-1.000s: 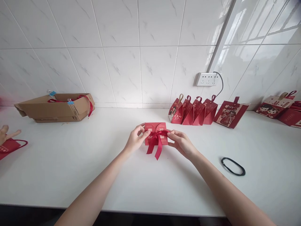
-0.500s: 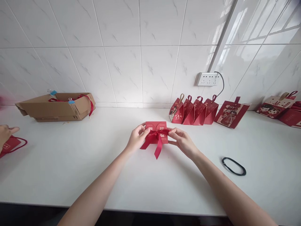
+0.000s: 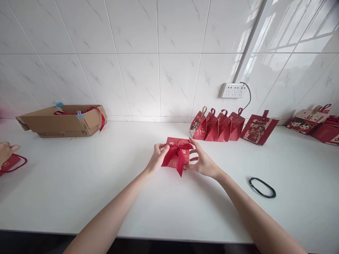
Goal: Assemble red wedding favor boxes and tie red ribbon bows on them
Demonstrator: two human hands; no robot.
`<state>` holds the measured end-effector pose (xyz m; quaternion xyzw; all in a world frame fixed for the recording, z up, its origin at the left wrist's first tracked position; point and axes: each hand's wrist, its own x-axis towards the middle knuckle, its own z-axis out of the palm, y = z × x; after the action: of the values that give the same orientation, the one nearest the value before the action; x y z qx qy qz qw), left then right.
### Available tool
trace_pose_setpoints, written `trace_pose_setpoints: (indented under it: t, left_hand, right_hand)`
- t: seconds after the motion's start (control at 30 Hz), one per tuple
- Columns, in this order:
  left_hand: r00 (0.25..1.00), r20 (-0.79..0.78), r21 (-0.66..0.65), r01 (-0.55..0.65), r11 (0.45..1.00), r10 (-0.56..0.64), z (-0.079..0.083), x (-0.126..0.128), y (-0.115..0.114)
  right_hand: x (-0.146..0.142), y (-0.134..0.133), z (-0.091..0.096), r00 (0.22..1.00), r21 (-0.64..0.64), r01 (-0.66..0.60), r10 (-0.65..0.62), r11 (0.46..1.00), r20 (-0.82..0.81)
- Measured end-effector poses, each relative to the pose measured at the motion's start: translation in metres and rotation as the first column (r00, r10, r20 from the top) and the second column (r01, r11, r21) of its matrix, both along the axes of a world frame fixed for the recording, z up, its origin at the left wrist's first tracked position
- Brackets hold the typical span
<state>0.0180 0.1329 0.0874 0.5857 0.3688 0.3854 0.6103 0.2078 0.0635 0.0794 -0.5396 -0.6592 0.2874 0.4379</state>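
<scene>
In the middle of the white table is a small red gift box (image 3: 173, 163) with pale lettering. A red ribbon bow (image 3: 179, 151) crosses its top, two tails hanging toward me. My left hand (image 3: 156, 157) grips the left side of the box, thumb on top by the bow and the other fingers partly hidden. At the right side, my right hand (image 3: 202, 160) has its fingers spread apart, close to the box and bow; whether the fingertips touch the box is hard to see.
A cardboard box (image 3: 63, 121) with red ribbon and clips stands at the back left. Several red gift boxes (image 3: 224, 128) line the back right. A black loop (image 3: 262, 187) lies at right. At the left edge, another person's hand (image 3: 7, 151) is over a red bag (image 3: 12, 163).
The gift box has turned and tilted slightly, showing its front side. My right hand has let go of the bow loop and opened its fingers. My left hand stays at the box.
</scene>
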Motion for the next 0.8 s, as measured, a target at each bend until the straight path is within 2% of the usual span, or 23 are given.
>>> trace_pose_setpoints:
  t: [0.2,0.33,0.43,0.6,0.8]
  left_hand:
    - [0.999,0.021,0.139,-0.034,0.99,0.031,0.0039,0.0002,-0.0056]
    - [0.999,0.0,0.173,0.045,0.984,-0.046,0.0018,0.0012,-0.005]
    - [0.997,0.019,0.18,0.07,0.981,-0.074,0.0037,0.0009,-0.0051]
    - [0.996,0.03,0.112,0.083,0.99,-0.087,0.0074,-0.0009,-0.0074]
    - [1.0,0.016,0.114,0.006,0.993,-0.008,0.0035,0.0021,-0.0068]
  right_hand:
    - [-0.005,0.0006,-0.0055,0.994,0.158,-0.058,0.043,0.986,0.097]
    - [-0.0043,0.0012,-0.006,0.992,0.173,-0.069,0.05,0.982,0.114]
    - [-0.0034,0.0015,-0.0056,0.992,0.178,-0.069,0.049,0.982,0.117]
    - [-0.0042,0.0015,-0.0079,0.989,0.202,-0.061,0.032,0.977,0.147]
    - [-0.0057,0.0009,-0.0077,0.985,0.2,-0.069,0.034,0.977,0.17]
